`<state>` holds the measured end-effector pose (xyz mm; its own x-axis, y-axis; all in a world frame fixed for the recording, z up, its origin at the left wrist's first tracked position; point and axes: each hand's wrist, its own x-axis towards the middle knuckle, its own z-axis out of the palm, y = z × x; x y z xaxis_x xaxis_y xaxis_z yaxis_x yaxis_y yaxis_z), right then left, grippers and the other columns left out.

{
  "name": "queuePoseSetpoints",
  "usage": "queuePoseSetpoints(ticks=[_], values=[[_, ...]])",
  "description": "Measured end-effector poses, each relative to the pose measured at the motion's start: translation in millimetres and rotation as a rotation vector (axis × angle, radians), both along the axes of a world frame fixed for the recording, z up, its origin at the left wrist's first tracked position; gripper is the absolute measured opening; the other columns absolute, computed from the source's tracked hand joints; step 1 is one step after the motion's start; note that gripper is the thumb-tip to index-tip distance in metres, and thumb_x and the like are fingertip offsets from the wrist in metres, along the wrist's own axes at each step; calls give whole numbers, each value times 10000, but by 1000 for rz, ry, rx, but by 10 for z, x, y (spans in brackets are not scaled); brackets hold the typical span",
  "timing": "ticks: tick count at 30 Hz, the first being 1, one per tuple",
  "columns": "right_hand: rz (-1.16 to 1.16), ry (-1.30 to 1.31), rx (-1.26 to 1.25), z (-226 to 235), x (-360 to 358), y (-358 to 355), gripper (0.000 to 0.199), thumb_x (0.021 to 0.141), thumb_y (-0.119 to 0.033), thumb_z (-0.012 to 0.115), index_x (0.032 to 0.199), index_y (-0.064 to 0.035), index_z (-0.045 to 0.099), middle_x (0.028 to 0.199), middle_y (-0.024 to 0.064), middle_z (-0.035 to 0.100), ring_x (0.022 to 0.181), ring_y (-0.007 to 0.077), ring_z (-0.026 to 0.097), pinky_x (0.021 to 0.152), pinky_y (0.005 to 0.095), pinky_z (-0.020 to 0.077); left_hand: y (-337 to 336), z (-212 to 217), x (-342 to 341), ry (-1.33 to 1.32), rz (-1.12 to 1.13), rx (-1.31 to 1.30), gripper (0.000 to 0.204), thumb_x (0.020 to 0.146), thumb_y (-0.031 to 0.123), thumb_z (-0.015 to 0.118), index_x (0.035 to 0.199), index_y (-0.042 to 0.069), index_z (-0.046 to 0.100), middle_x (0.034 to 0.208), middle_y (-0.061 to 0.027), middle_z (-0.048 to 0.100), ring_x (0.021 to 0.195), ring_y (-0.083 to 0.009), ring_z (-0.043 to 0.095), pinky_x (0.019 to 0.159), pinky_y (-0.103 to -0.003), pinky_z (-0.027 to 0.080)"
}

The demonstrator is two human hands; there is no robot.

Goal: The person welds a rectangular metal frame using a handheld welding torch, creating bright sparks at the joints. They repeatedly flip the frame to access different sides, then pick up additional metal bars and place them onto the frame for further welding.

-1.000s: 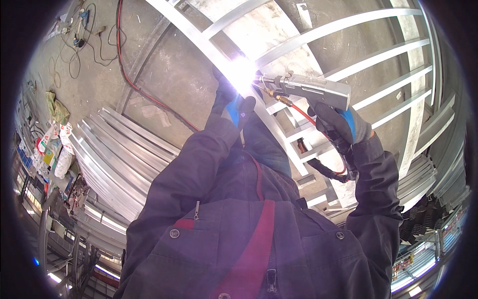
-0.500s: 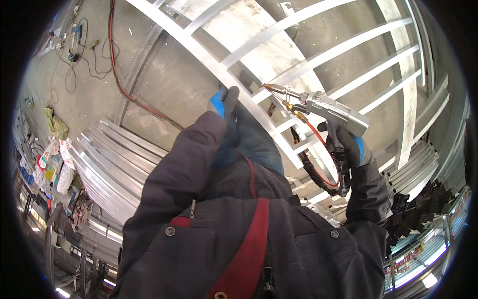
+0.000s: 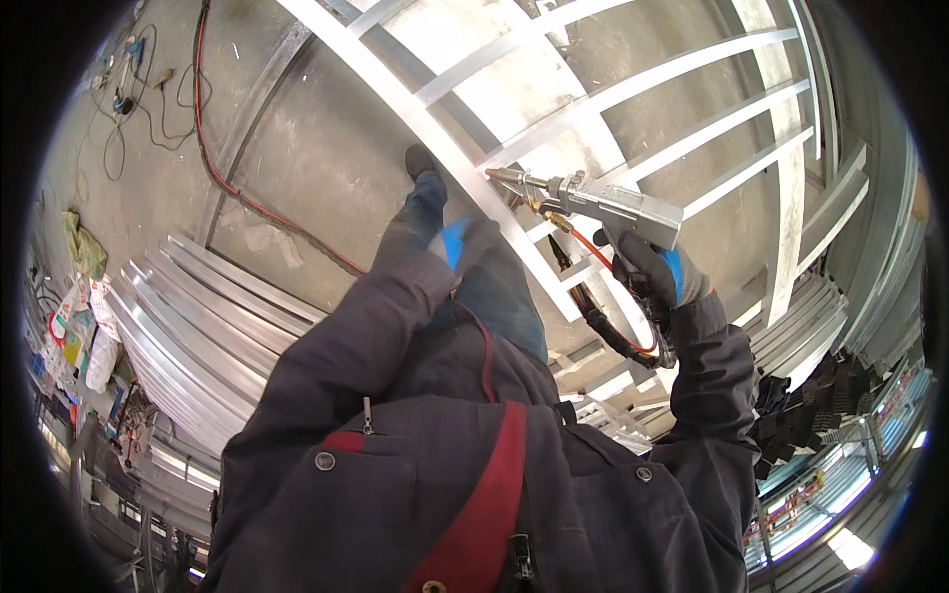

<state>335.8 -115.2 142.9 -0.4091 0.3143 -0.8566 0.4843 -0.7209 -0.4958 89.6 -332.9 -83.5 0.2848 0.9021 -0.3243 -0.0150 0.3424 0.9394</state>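
Observation:
My right hand (image 3: pixel 647 272), gloved in dark grey and blue, is wrapped round the handle of a silver handheld welding gun (image 3: pixel 618 206). Its copper-coloured nozzle points left, with the tip at the spot where a crossbar meets the long near rail of a silver metal frame (image 3: pixel 400 104). Whether the tip touches the metal I cannot tell. A red hose and a black cable run down from the gun. My left hand (image 3: pixel 467 243), in the same kind of glove, is over my leg, short of the rail; motion smears its fingers.
Long metal profiles (image 3: pixel 203 326) lie stacked at the left, and more profiles (image 3: pixel 806 321) at the right. A red and black hose (image 3: pixel 203 128) crosses the floor. Cables with a blue plug (image 3: pixel 133 49) lie far left. Bags (image 3: pixel 99 336) sit beyond the left stack. My shoe (image 3: pixel 420 161) stands beside the rail.
My left hand has come away from the rail, back toward my body. The welding gun has moved left, bringing its nozzle to the rail joint. My left shoe now shows.

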Motion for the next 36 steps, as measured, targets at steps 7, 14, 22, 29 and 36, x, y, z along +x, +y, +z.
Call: queuePoseSetpoints(ticks=[7,14,22,29,36], values=[[131,-9,55,-166,15,115,324,993,-315,619,1108,-15,653,862,26,629,658,93,546,566,267,448,286,781,507,7,351,-612,527,1034,366,575,1368,-42,552,1223,-150,667,1070,-175,613,934,-314,487],[140,55,85,-361,147,127,393,999,-390,601,1043,-4,663,672,15,563,593,69,533,514,222,404,210,693,712,32,518,-608,391,1029,327,589,1271,21,604,1085,-87,665,928,-145,587,812,-300,493],[197,72,134,-388,147,136,476,1011,-440,547,1080,16,663,711,46,619,632,111,577,563,241,449,6,372,859,14,631,-603,349,1010,375,594,967,31,629,750,-51,582,650,-175,573,605,-332,476],[250,65,154,-353,123,133,502,1015,-448,529,1089,33,650,713,51,617,637,134,585,580,260,465,17,345,842,70,589,-523,424,1025,299,610,1334,10,579,1075,-42,657,908,-110,559,781,-262,476],[166,55,173,-360,110,71,495,1006,-448,557,1093,30,653,736,57,624,633,121,586,566,253,466,80,479,841,-54,663,-522,385,1013,291,629,1274,9,601,1029,-43,665,845,-99,566,737,-272,482]])
